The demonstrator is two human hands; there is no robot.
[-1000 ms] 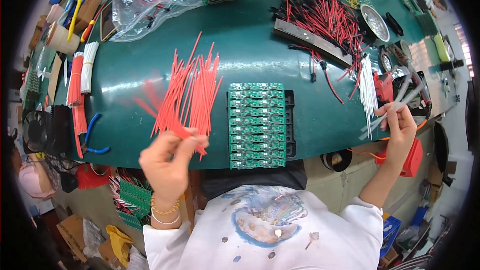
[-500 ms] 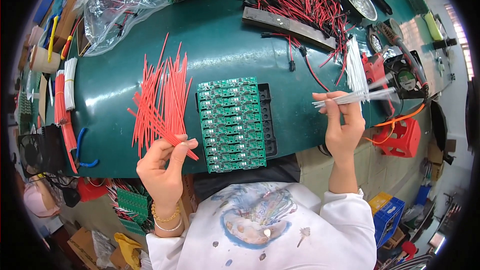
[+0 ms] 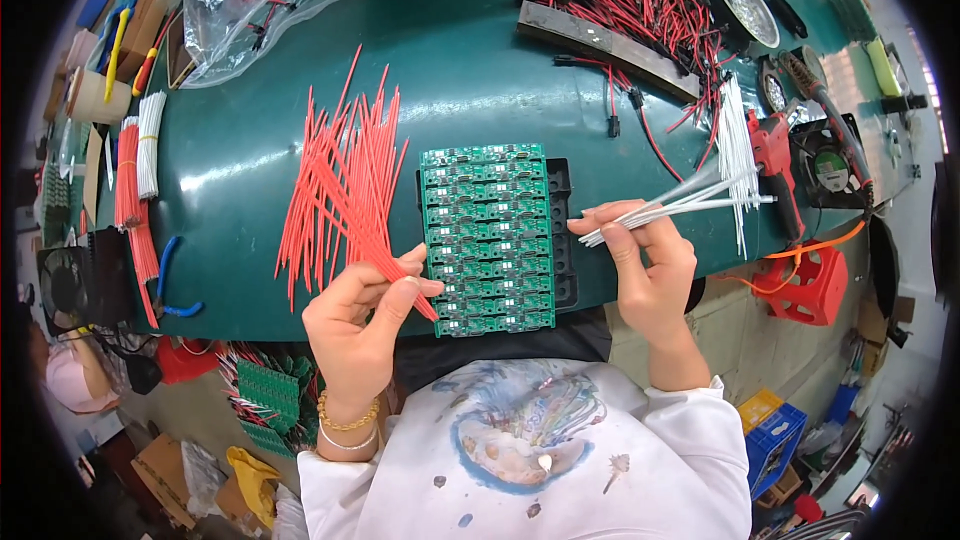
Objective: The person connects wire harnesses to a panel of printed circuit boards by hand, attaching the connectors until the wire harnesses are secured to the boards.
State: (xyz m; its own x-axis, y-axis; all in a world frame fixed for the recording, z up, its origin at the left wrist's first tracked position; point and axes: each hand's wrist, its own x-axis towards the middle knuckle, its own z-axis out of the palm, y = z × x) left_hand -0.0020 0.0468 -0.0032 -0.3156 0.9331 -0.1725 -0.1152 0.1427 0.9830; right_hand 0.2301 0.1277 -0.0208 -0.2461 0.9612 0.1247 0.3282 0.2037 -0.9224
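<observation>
Head view: red wires (image 3: 374,246) are pinched near lower ends by left hand (image 3: 362,325), likely letting free lengths fan over loose red pile (image 3: 376,162). White wires (image 3: 668,207) are thumb-pinched by right hand (image 3: 652,280). Green circuit-board panel (image 3: 488,240) is set between hands on black tray (image 3: 563,250), seemingly for support and reach.
</observation>
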